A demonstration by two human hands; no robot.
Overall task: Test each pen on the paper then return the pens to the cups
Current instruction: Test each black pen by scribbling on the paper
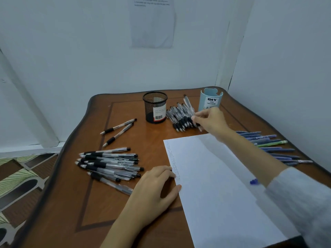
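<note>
left hand [157,185] rests nearest, palm down on the desk [71,203], fingers loose and nearly straight. its fingertips and thumb touch the left edge of the paper [215,185], and it grips nothing. the paper lies tilted on the right half of the desk, with a column of faint small marks down its left margin. a small blue thing [254,181] sits on the paper beside the grey sleeve [304,203] of the right arm; i cannot tell what it is. just left of the left hand lies a near pile of clear pens [109,165] with black grips, roughly parallel, tips to the left. on the right side of the desk, beyond the right forearm, a row of blue pens [277,150] lies with one green pen [272,143] among them. farther back on the left, two loose pens [118,130] lie slanted, apart from the near pile. right hand [209,120] reaches past the top of the paper to the far pile of pens [179,117], which lies between the two cups. its fingertips are closed in a pinch on one pen [199,127] at that pile's right edge. the black mesh cup [155,107] stands upright just left of the far pile. the light blue cup [211,102], printed "diy desk organizer", stands just behind the right hand. a printed sheet [152,24] hangs on the wall behind.
</note>
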